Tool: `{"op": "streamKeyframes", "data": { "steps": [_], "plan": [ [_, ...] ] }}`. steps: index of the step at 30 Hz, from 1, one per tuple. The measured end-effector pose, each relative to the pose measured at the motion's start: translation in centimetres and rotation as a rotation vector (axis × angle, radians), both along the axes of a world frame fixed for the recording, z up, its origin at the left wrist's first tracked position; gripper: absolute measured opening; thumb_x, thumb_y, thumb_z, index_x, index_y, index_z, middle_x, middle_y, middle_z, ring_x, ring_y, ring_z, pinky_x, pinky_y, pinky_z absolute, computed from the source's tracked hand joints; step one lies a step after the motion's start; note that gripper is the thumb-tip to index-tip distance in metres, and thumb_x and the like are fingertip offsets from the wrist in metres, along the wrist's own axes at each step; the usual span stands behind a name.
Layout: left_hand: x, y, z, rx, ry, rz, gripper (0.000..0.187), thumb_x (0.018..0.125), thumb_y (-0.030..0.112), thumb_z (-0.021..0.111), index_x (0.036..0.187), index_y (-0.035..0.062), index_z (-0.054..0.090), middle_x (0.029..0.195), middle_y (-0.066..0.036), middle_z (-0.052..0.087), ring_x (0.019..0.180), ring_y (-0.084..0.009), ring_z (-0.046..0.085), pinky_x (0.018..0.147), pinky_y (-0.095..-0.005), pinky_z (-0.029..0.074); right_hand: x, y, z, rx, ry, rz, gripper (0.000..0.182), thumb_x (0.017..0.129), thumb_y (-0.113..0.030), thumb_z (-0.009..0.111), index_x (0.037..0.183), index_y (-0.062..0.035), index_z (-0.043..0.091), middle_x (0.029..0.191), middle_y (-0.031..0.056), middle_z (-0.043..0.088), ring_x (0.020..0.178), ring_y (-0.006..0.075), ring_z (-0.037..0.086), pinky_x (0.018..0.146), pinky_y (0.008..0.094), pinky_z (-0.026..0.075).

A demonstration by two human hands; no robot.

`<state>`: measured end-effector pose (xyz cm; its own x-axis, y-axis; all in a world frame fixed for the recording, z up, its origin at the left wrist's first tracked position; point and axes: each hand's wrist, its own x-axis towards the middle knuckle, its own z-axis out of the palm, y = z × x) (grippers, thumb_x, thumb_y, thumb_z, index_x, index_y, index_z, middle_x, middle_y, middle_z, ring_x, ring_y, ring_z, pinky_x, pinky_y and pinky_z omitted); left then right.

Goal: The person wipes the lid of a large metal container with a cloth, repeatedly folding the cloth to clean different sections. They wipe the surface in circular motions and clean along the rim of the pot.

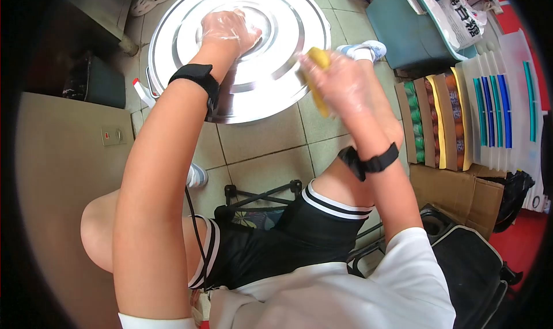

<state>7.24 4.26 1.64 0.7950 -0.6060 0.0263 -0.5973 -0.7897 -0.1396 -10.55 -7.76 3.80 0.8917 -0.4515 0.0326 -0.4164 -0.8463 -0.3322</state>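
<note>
A large round shiny metal lid [271, 93] with raised rings lies in front of me. My left hand [226, 29], in a clear plastic glove, is on its middle with curled fingers; what they hold, if anything, is hidden. To the right, my right hand [343, 84], also in a clear glove and slightly blurred, grips a yellow sponge-like piece [318, 61] by the lid's right edge. Black straps circle both my forearms.
A blue-grey bin [397, 32] with a white printed bag [461, 21] stands at upper right. Below it are cardboard trays [440, 121] and clear plastic boxes [495, 98]. A metal cabinet [75, 173] is at left. Another person's shoe [152, 0] shows at top left.
</note>
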Motion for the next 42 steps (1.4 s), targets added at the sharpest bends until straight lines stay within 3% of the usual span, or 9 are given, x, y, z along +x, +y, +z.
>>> {"op": "streamKeyframes", "data": {
  "steps": [7,14,16,17,20,27,30,33,42],
  "plan": [
    [-0.3,-0.2,0.4,0.021,0.01,0.026,0.055,0.087,0.052,0.045,0.11,0.0055,0.063,0.097,-0.01,0.069,0.088,-0.0226,0.068,0.075,-0.0347,0.052,1.3,-1.3,-1.2,-0.01,-0.199,-0.192,0.047,0.083,-0.053,0.057,0.085,-0.0079,0.068,0.081,0.0171,0.066,0.075,0.0357,0.064,0.067,0.0419,0.05],
    [-0.8,-0.1,0.3,0.009,0.033,0.007,0.053,0.086,0.05,0.046,0.11,0.0059,0.063,0.096,-0.009,0.069,0.09,-0.0221,0.067,0.077,-0.035,0.051,-3.7,4.7,-1.5,0.104,-0.167,0.069,0.041,0.083,-0.047,0.061,0.084,-0.0064,0.067,0.075,0.0162,0.064,0.065,0.0314,0.064,0.062,0.0413,0.05],
    [-0.9,0.1,0.1,-0.011,0.032,0.047,0.052,0.086,0.05,0.045,0.11,0.0068,0.063,0.094,-0.009,0.07,0.09,-0.0222,0.067,0.077,-0.0352,0.051,-4.2,5.2,-1.8,0.682,-0.354,0.077,0.038,0.087,-0.043,0.061,0.085,-0.005,0.066,0.073,0.0104,0.063,0.061,0.0201,0.062,0.058,0.0349,0.05],
    [-0.8,0.1,0.1,-0.009,0.027,0.051,0.052,0.086,0.05,0.045,0.11,0.0068,0.063,0.094,-0.009,0.07,0.09,-0.0222,0.067,0.077,-0.0352,0.051,-4.2,4.9,-2.1,0.685,-0.357,0.082,0.038,0.087,-0.043,0.061,0.085,-0.005,0.066,0.073,0.0104,0.063,0.061,0.0201,0.062,0.058,0.0349,0.05],
    [-0.6,0.1,-0.1,-0.025,0.043,0.063,0.051,0.086,0.05,0.045,0.109,0.0076,0.063,0.094,-0.009,0.07,0.09,-0.0222,0.067,0.077,-0.035,0.05,-5.0,2.2,-2.3,1.161,-0.409,-0.33,0.043,0.093,-0.044,0.054,0.1,-0.0016,0.06,0.082,0.005,0.064,0.067,0.0096,0.06,0.056,0.0229,0.048],
    [-0.3,-0.3,0.3,-0.015,0.016,0.057,0.051,0.086,0.05,0.047,0.108,0.0067,0.064,0.091,-0.01,0.07,0.085,-0.0221,0.068,0.074,-0.0344,0.051,-5.7,-1.4,-2.6,1.558,-0.583,-0.569,0.044,0.094,-0.045,0.05,0.114,-0.0049,0.054,0.088,0.0054,0.062,0.069,0.0143,0.06,0.059,0.0282,0.051],
    [-0.2,-0.2,0.0,-0.036,-0.008,0.041,0.051,0.086,0.05,0.047,0.108,0.0064,0.064,0.09,-0.01,0.07,0.084,-0.0217,0.068,0.073,-0.0337,0.052,-6.5,-2.3,-4.9,1.917,-0.632,-0.381,0.041,0.095,-0.043,0.048,0.113,-0.0069,0.057,0.088,0.0056,0.064,0.071,0.0172,0.059,0.07,0.0305,0.049],
    [0.0,-0.2,-0.3,-0.042,-0.009,0.034,0.052,0.087,0.05,0.047,0.109,0.0061,0.063,0.09,-0.01,0.07,0.084,-0.0216,0.068,0.073,-0.0333,0.052,-6.7,-2.1,-5.8,2.305,-0.765,-0.248,0.044,0.095,-0.038,0.048,0.126,-0.0057,0.048,0.113,0.0123,0.059,0.095,0.0262,0.062,0.07,0.04,0.052],
    [-0.1,-0.1,0.0,-0.022,-0.01,0.033,0.051,0.088,0.049,0.044,0.109,0.0062,0.063,0.089,-0.01,0.07,0.083,-0.0221,0.069,0.07,-0.0342,0.053,-7.3,-1.1,-3.8,2.617,-0.787,0.042,0.058,0.092,-0.042,0.051,0.14,-0.0122,0.036,0.147,0.0179,0.03,0.126,0.0306,0.042,0.086,0.0391,0.045]
  ]
}}
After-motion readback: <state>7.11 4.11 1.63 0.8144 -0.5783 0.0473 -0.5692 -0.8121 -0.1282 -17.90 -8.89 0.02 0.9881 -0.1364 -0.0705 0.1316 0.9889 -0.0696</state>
